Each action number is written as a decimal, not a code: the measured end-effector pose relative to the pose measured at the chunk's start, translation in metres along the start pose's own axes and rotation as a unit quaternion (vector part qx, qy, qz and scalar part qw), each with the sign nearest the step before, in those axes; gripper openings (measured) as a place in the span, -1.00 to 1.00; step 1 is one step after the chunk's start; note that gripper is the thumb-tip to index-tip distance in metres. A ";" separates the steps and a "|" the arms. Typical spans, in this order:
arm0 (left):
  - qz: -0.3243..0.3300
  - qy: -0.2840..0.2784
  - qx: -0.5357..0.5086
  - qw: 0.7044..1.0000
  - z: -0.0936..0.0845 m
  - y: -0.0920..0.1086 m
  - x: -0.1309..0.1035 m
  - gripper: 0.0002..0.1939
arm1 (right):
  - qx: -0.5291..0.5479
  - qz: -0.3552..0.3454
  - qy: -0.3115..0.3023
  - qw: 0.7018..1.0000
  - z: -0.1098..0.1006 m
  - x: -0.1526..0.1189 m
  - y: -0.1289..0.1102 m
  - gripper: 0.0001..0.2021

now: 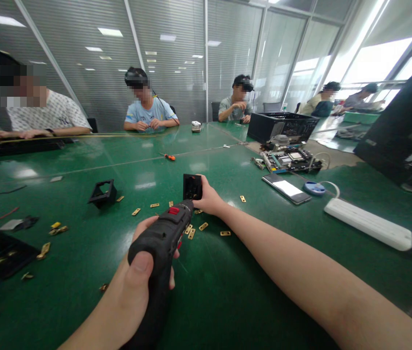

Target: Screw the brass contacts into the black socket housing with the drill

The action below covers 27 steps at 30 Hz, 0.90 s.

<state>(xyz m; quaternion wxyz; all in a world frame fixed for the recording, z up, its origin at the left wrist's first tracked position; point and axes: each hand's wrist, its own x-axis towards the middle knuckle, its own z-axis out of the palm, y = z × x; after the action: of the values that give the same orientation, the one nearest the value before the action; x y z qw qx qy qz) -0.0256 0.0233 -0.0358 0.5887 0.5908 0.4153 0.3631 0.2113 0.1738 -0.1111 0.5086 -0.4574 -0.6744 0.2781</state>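
Two bare hands work at a green table (pixel 206 301) with a drill (pixel 164 232) and a black box (pixel 187 181). The left hand (pixel 136 277) is closed around the drill's handle, thumb over the rear of the body, fingers (pixel 171 279) showing on the grip's right side. The right hand (pixel 211 197) holds the box; its fingers are closed on the box's right side and partly hidden. The box lies directly beyond the drill, its open side facing near. The drill's front end overlaps the box's lower edge in this view; whether they touch cannot be told. Brass strips (pixel 203 226) lie scattered on the table, several just nearer than the box. To the left, apart from both hands, sits a black frame (pixel 98 200). A screwdriver (pixel 170 157) lies farther off, left of the box. At right are a phone (pixel 289 190) and a power strip (pixel 368 223), with a circuit board (pixel 289 158) beyond the phone.
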 end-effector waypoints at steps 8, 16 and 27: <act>0.019 0.005 -0.013 1.000 -0.001 -0.007 0.001 -0.08 | -0.017 0.001 0.000 1.000 -0.001 -0.001 -0.001 -0.12; -0.004 0.000 0.003 1.000 0.002 0.005 -0.002 -0.05 | -0.010 -0.002 -0.011 1.000 -0.003 -0.001 -0.001 -0.11; -0.003 -0.001 0.001 1.000 0.001 0.002 0.000 -0.04 | -0.007 -0.008 -0.014 1.000 -0.003 -0.001 0.002 -0.12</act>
<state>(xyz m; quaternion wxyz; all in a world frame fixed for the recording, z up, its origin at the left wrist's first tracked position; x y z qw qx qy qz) -0.0244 0.0225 -0.0340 0.5896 0.5904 0.4166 0.3609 0.2151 0.1738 -0.1118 0.4985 -0.4519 -0.6864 0.2760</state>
